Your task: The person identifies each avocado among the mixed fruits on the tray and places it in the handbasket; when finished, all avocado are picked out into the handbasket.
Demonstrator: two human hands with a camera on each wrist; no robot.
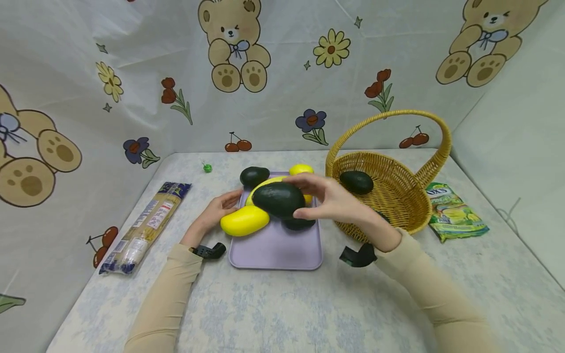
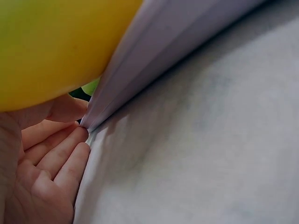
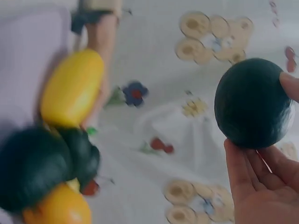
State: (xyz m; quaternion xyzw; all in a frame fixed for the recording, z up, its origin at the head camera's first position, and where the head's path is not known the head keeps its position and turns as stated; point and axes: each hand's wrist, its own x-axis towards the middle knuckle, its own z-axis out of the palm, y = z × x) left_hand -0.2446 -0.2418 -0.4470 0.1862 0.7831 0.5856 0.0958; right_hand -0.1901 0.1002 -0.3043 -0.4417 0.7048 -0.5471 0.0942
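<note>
One avocado (image 1: 279,200), not yet set down, is gripped over the part-filled tray (image 1: 275,252) by the right hand (image 1: 337,200), another avocado (image 1: 356,182) is left in the right-side basket (image 1: 401,193), and the tray's left side is touched by straight fingers of the left hand (image 1: 215,211).

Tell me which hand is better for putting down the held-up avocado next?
Right, I think: the right hand already grips that avocado. The left hand touches the edge of the tray, beside a yellow mango, and holds no avocado.
</note>
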